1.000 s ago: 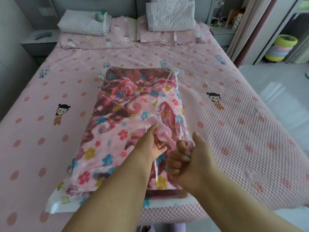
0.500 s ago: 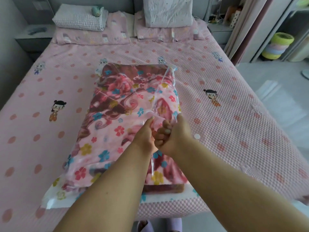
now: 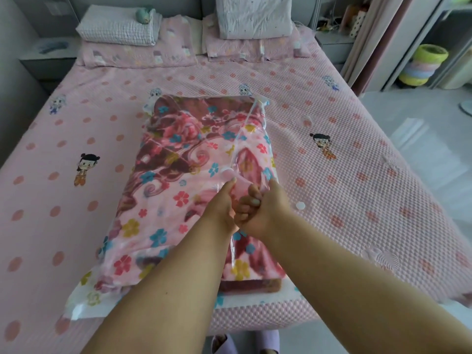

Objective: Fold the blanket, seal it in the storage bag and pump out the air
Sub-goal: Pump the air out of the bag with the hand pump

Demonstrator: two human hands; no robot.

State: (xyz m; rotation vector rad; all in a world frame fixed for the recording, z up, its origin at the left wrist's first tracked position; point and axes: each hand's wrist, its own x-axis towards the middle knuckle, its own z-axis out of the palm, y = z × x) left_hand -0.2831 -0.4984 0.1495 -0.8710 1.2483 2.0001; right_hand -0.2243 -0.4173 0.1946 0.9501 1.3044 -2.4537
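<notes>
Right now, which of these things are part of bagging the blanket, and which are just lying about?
In use: blanket, storage bag, pink pump, left hand, right hand.

Lying about: pillows, small white cap, coloured stools.

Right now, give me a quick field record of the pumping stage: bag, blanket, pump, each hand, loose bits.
storage bag: flat on the bed, clear, still puffy
blanket: folded, inside bag
pump: pink, mostly hidden between the hands, standing on the bag
left hand: holds pump base
right hand: curled round pump handle
valve cap: small white disc, loose on the bed, right of bag
</notes>
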